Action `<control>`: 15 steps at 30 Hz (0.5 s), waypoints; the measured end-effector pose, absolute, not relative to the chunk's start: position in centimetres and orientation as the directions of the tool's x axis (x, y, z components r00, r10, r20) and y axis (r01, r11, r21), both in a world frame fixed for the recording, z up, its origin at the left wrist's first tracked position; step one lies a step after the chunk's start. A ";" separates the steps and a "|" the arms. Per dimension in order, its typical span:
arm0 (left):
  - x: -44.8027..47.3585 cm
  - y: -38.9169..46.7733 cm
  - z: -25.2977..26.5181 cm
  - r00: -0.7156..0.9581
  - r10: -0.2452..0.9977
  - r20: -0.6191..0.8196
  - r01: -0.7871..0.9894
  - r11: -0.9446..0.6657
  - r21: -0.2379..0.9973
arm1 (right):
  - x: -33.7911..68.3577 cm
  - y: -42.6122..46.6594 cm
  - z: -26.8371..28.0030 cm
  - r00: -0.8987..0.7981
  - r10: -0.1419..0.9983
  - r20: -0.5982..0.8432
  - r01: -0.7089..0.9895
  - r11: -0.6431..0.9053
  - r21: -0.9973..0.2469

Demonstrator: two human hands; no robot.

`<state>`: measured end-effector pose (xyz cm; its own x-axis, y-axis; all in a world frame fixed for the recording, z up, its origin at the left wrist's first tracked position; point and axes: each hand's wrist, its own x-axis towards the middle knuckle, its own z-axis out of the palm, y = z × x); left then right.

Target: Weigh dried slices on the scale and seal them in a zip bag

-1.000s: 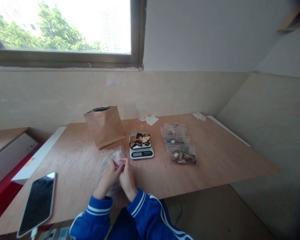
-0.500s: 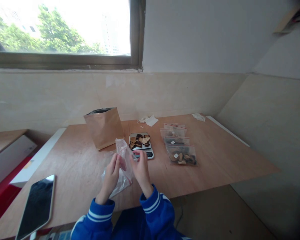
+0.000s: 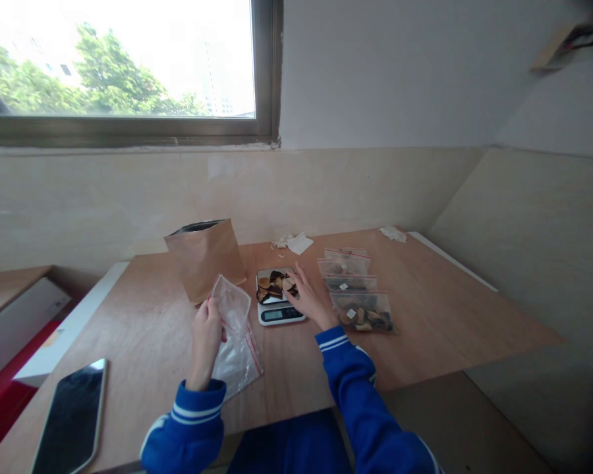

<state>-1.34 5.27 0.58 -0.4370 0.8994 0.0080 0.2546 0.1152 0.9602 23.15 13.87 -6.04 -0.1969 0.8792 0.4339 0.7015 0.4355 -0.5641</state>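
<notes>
My left hand [image 3: 207, 336] is closed on the edge of a clear zip bag [image 3: 233, 299], which it holds up with its mouth toward the right. Below it, more clear zip bags with red seal lines [image 3: 240, 368] lie on the table. My right hand [image 3: 304, 296] reaches over the kitchen scale [image 3: 281, 315], its fingers apart around the dried brown slices [image 3: 271, 287] piled on the weighing plate. The slices look like dried mushroom, with dark edges and pale faces. The scale's display is too small to read.
A brown paper pouch [image 3: 205, 257] stands open behind the left hand. Several filled zip bags [image 3: 366, 316] with small white labels line up right of the scale. A tablet [image 3: 72, 418] lies at the left front. Crumpled white paper [image 3: 299, 243] sits by the wall.
My right hand has let go of the clear bag and moved right, onto the slices on the scale. My left hand has shifted slightly left, still holding the bag.
</notes>
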 end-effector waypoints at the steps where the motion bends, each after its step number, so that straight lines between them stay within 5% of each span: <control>1: -1.2 5.7 0.5 -0.434 0.901 0.011 0.269 0.118 0.956 | 23.6 14.9 -6.6 -0.242 0.881 0.406 0.715 0.445 -0.539; 15: -0.5 7.4 -0.8 -0.415 0.908 -0.061 0.273 0.188 0.944 | 24.2 17.2 -8.3 -0.302 0.866 0.399 0.770 0.468 -0.433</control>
